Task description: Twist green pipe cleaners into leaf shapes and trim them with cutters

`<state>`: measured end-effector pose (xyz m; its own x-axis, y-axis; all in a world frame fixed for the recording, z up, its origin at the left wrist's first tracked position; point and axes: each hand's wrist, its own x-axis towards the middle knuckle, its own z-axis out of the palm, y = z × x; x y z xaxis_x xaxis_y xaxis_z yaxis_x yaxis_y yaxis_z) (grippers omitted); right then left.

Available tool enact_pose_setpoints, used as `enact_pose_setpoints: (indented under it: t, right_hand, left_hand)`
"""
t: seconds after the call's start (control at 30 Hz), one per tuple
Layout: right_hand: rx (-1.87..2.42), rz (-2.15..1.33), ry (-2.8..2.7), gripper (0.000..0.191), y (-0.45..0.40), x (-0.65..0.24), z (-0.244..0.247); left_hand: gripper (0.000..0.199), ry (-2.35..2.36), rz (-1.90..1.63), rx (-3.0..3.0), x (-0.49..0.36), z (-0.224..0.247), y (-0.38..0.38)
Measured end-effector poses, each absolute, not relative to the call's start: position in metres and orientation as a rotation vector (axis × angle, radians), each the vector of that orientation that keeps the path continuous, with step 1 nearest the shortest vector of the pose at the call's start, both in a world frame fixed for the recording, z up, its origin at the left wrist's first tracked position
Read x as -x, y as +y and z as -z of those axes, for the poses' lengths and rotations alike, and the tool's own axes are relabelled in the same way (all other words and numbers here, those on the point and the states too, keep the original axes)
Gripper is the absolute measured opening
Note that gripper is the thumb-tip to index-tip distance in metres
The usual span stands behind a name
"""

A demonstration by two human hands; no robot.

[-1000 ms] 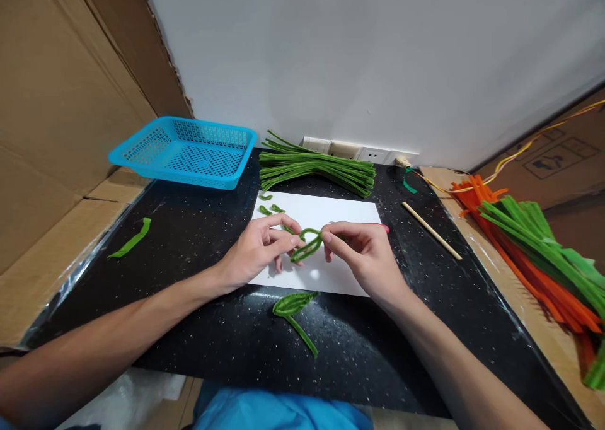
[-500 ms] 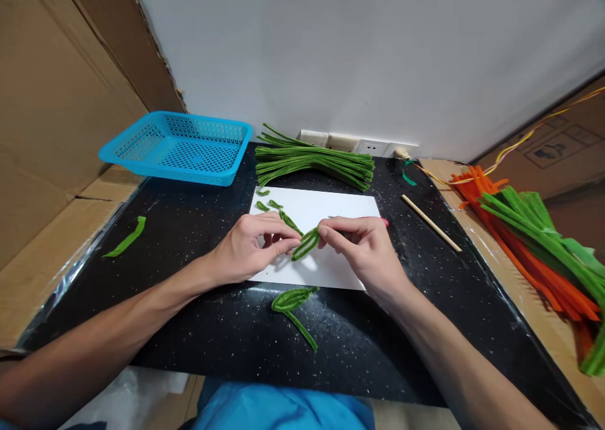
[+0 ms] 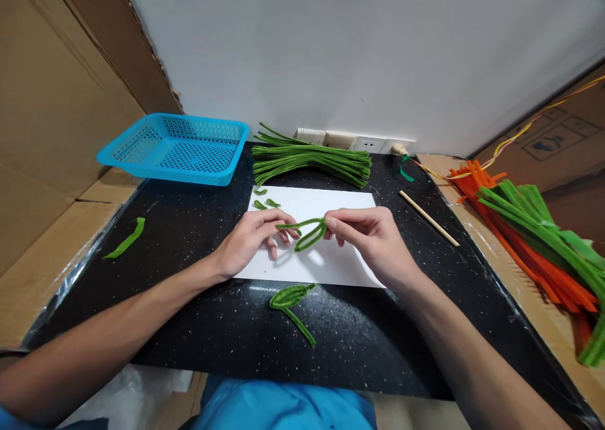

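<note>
My right hand [image 3: 371, 231] pinches a loose-tailed green loop [image 3: 311, 244] — one leaf shape [image 3: 288, 297] lies formed; left hand [image 3: 248, 244] — hold unclear.

green loop [image 3: 297, 248]: pinched tip hidden | blue cloth [image 3: 288, 408]: cut off below

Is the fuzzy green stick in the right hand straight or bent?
Bent: the green pipe cleaner makes a narrow loop by the right hand.

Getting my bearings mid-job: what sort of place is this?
Probably a small craft corner: a black tabletop against a wall, a bundle of fuzzy green stems at its back, and the right hand pinching a bent green piece over a white sheet.
</note>
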<state>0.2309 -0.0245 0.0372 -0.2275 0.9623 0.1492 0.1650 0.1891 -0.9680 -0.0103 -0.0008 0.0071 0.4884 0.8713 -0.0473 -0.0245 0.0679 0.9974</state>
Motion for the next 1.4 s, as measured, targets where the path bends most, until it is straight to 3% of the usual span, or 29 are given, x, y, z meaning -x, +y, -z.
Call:
enact_pose_setpoints:
  t: [0.23, 0.53, 0.97, 1.4]
  right_hand:
    - [1.002, -1.241, -1.836, 0.036, -0.021, -0.235, -0.038]
    - [1.011, -1.265, -2.021, 0.029, -0.026, -0.229, -0.034]
    - [1.051, -0.845, -1.97, 0.007, -0.035, -0.214, -0.02]
    - [1.092, -1.027, -1.635, 0.033, -0.035, -0.212, -0.018]
  left_hand:
    - [0.047, 0.615, -0.771, -1.15, 0.018, -0.015, 0.003]
    - [0.024, 0.789, -0.527, -1.441, 0.008, -0.019, -0.007]
    - [0.033, 0.762, -0.456, -1.309, 0.006, -0.015, -0.01]
    - [0.032, 0.738, -0.603, -1.243, 0.008, -0.014, -0.01]
